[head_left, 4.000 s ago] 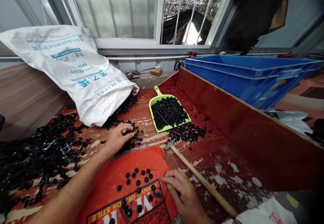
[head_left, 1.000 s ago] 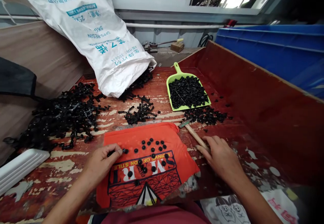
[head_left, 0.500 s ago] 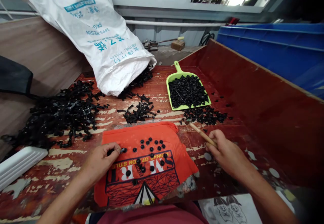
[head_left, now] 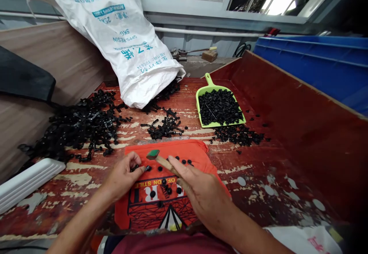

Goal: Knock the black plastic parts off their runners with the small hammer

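My left hand [head_left: 125,173] is closed in a pinch over the left part of a red printed cloth [head_left: 212,173], holding a small black plastic piece [head_left: 134,168] partly hidden by the fingers. Just beyond the fingertips lies a round black part [head_left: 148,168]. My right hand [head_left: 198,185] grips a wooden-handled tool with a green head [head_left: 163,163], held above the cloth; the head points toward my left hand. Several small round black parts [head_left: 152,194] are scattered over the cloth, some hidden beneath the right hand.
A black heap [head_left: 83,125] lies at left, with a smaller black pile [head_left: 163,127] behind the cloth. A white sack [head_left: 143,70] spills more. A lime-green dustpan [head_left: 209,81] holds black parts, with loose ones in front. Wooden boards [head_left: 290,89] wall the red worktop.
My right hand has swung left with the tool, from near the dustpan's loose parts to above the cloth. My left hand stays beside the same round part. The camera view has shifted slightly.
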A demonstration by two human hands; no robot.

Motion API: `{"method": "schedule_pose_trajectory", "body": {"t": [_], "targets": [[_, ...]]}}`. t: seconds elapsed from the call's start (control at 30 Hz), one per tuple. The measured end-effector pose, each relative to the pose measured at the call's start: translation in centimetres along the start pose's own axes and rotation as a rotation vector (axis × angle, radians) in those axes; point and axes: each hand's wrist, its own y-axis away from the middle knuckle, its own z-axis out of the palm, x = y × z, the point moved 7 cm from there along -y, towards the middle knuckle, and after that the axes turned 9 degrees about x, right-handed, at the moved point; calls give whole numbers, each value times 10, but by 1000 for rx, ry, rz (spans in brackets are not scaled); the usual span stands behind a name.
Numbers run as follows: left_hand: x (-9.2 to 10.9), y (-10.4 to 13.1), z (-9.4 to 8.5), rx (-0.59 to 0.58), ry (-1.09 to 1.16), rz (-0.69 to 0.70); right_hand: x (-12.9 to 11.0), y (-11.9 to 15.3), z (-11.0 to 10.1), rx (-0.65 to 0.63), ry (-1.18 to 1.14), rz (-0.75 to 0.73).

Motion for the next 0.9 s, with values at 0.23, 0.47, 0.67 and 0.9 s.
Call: {"method": "schedule_pose_trajectory", "body": {"t": [0.23, 0.47, 0.67, 0.9], "targets": [[-8, -1, -5, 38, -138, 101, 3, 1, 15, -72, 27, 24], [-5, 2, -3, 4, -306, 128, 3, 1, 19, -125, 70, 58], [-3, 1, 0, -5, -395, 149, 2, -4, 20, -211, 132, 95], [4, 5, 1, 5, -488, 177, -1, -11, 14, -163, 86, 104]]}}
